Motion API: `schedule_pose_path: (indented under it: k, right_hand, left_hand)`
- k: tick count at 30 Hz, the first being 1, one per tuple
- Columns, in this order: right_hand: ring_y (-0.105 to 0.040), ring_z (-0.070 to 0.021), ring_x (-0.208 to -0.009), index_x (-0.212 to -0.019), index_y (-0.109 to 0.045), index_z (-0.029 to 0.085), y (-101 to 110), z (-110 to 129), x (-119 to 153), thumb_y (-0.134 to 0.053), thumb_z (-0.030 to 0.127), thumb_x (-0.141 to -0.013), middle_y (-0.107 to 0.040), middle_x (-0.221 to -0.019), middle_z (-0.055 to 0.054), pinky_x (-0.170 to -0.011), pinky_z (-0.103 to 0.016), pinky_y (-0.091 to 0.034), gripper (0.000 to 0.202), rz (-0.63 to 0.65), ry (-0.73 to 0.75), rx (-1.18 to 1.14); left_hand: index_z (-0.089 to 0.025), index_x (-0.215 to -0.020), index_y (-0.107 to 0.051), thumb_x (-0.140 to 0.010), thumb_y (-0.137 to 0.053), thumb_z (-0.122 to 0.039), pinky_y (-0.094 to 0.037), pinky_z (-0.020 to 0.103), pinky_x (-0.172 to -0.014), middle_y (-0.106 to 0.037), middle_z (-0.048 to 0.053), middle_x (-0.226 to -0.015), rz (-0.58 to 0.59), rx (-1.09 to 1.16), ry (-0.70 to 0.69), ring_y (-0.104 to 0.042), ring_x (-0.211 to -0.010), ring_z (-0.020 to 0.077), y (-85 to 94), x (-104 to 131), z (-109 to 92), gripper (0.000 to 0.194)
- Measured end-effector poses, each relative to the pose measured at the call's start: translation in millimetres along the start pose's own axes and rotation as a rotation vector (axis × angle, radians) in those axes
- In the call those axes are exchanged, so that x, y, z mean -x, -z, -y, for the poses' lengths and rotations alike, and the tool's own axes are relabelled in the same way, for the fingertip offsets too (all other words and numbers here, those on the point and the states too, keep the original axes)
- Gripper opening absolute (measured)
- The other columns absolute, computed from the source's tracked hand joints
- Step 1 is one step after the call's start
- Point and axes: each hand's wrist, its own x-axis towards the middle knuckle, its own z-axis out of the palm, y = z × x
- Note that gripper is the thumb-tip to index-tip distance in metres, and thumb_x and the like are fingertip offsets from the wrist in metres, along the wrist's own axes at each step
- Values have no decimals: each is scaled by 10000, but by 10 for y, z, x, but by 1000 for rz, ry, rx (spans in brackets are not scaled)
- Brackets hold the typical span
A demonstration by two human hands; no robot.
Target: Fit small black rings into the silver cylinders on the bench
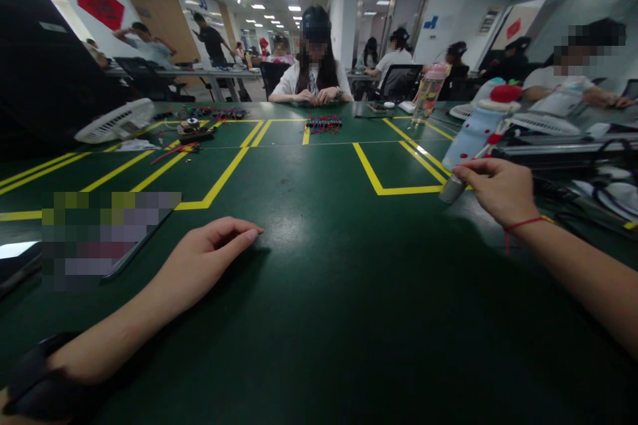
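Observation:
My right hand (503,189) pinches a small silvery metal cylinder (452,189), which looks like a small motor, between thumb and fingertips. It is held at the right, over the green tabletop (319,292) near the yellow tape lines, just in front of a light blue bottle (468,136) with a red top. At left centre, my left hand (216,246) rests on or just above the table. Its fingers are curled and pressed against the thumb, with no object showing in them.
A blurred-out flat panel (144,239) lies left of my left hand. Wires and small parts (192,129) are at the back left, with a white fan (117,121) beside them. A wire bundle (323,123) lies before a person opposite (314,80). Black cables (573,206) crowd the right side.

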Motion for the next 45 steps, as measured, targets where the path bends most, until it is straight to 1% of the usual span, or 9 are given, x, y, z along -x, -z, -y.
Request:
schedule_pose_path:
  k: [8,13,16,22,27,31,35,41,45]
  right_hand:
    - [-608,-147,-722,-847,-682,132,-85,-107,-19,-686,383,-713,-690,-852,-97,-695,-266,-449,284,55,-62,-76]
    - [-616,-142,-718,-891,-562,162,-219,-102,38,-583,350,-806,-680,-876,-101,-663,-262,-462,207,89,-93,-180]
    - [-612,-138,-727,-902,-536,170,-268,-102,48,-525,334,-843,-674,-859,-90,-676,-264,-460,175,110,-93,-208]
    - [-562,-160,-814,-795,-583,153,-243,-252,-46,-540,332,-812,-636,-905,-110,-756,-296,-427,184,14,-97,-155]
    - [-560,-146,-725,-790,-596,150,-242,-316,-78,-463,356,-857,-641,-829,-110,-672,-272,-431,254,67,-113,-206]
    - [-538,-135,-677,-765,-597,135,-263,-375,-104,-482,381,-845,-638,-822,-114,-631,-269,-421,282,21,-123,-211]
    - [-536,-130,-676,-764,-616,120,-278,-440,-131,-521,378,-822,-647,-825,-110,-629,-265,-416,281,-10,-126,-209]
    - [-558,-127,-687,-790,-653,107,-232,-399,-141,-493,354,-848,-663,-820,-110,-636,-251,-412,301,-83,-116,-194]
    - [-565,-133,-726,-808,-663,116,-198,-385,-128,-560,340,-820,-665,-832,-99,-690,-265,-408,246,-125,-102,-152]
  left_hand:
    - [-231,-1016,-656,-857,-506,-525,-428,341,-843,-702,29,-1044,15,-6,9,-632,-961,244,6,11,-5,366]
    - [-232,-1000,-663,-844,-509,-540,-433,321,-818,-714,21,-1014,-8,2,-10,-637,-942,243,-13,0,19,377]
    - [-239,-994,-666,-841,-510,-543,-432,319,-825,-711,19,-1042,-11,-2,-16,-636,-964,243,-17,-12,33,375]
    - [-237,-999,-664,-848,-510,-537,-431,320,-833,-706,19,-1048,0,-4,-16,-636,-961,236,-10,1,19,370]
    - [-241,-1000,-669,-847,-512,-534,-443,330,-806,-705,24,-1046,9,-5,-8,-639,-942,239,6,29,-4,366]
    - [-236,-992,-674,-852,-514,-514,-441,326,-809,-704,22,-1052,12,-8,-8,-638,-948,236,15,43,-36,350]
    - [-238,-1006,-663,-860,-516,-515,-422,331,-853,-692,19,-1061,22,0,-17,-618,-989,235,5,25,3,346]
    - [-246,-1006,-651,-865,-515,-534,-416,335,-849,-684,10,-1051,26,19,-33,-615,-972,226,-20,-17,100,348]
    - [-248,-1013,-648,-871,-511,-529,-420,333,-832,-677,9,-1058,34,19,-35,-617,-957,221,-19,-7,111,343]
